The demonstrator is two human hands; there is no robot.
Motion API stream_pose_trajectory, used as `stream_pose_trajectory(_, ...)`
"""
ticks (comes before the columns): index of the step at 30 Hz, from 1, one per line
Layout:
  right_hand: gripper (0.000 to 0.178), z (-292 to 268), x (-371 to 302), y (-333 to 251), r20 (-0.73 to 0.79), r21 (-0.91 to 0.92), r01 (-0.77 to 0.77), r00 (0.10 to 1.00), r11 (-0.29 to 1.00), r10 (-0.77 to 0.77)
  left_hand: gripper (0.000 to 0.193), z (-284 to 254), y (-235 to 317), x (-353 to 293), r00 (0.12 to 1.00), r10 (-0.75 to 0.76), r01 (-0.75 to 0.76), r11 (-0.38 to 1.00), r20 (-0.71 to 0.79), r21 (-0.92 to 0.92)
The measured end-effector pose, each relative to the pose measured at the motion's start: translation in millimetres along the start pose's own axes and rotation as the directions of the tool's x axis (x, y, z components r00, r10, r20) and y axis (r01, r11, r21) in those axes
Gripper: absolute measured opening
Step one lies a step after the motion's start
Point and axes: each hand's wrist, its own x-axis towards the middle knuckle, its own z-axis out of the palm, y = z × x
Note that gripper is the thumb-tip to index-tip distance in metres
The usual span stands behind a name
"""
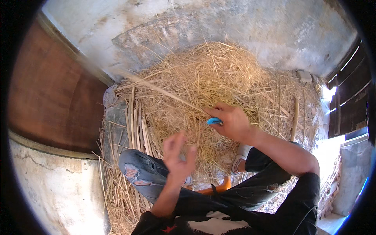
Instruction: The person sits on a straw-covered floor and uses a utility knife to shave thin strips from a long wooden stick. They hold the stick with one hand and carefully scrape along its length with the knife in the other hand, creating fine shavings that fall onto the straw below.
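Note:
My right hand (233,122) is closed in front of me, over the heap of dry straw (213,70). A small bright blue object (214,121) sticks out from its fingers; its kind cannot be made out. From the same grip a long, pale straw stalk (168,93) reaches up and to the left, its far end smeared by motion. My left hand (179,154) hangs above my left knee, slightly blurred, with its fingers apart and nothing in them. It is apart from the stalk and from my right hand.
Thicker cut stalks (137,125) lie left of the heap. A brown wooden panel (55,94) stands at the left and a stained wall (235,23) rises behind. Dark slats (352,86) are at the right. An orange object (219,187) shows between my bent legs.

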Motion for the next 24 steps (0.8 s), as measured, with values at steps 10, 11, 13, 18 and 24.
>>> stream_pose_trajectory(10,0.042,-34.6,16.6,18.1,0.188,-0.154,0.39,0.914,0.908,-0.36,0.049,-95.9,-5.4,43.7,0.854,-0.156,-0.058,0.919,0.496,0.389)
stream_pose_trajectory(11,0.043,-34.7,19.2,19.7,0.196,-0.163,0.399,0.91,0.902,-0.366,0.047,-96.3,-10.2,29.4,0.779,-0.303,0.196,0.949,0.549,0.246)
stream_pose_trajectory(13,0.043,-36.2,22.1,24.2,0.178,-0.166,0.393,0.914,0.905,-0.364,0.043,-88.3,-17.5,9.3,0.712,-0.353,0.425,0.905,0.607,0.028)
stream_pose_trajectory(18,0.048,-43.8,22.5,5.0,0.025,-0.228,0.067,0.998,0.971,-0.063,0.043,-60.9,-22.9,-20.3,0.773,-0.344,0.539,0.799,0.533,-0.265)
stream_pose_trajectory(24,0.038,-21.2,9.5,17.2,-0.076,-0.039,-0.2,0.978,0.979,0.196,0.048,-51.1,-22.9,-11.0,0.793,-0.388,0.577,0.727,0.469,-0.374)
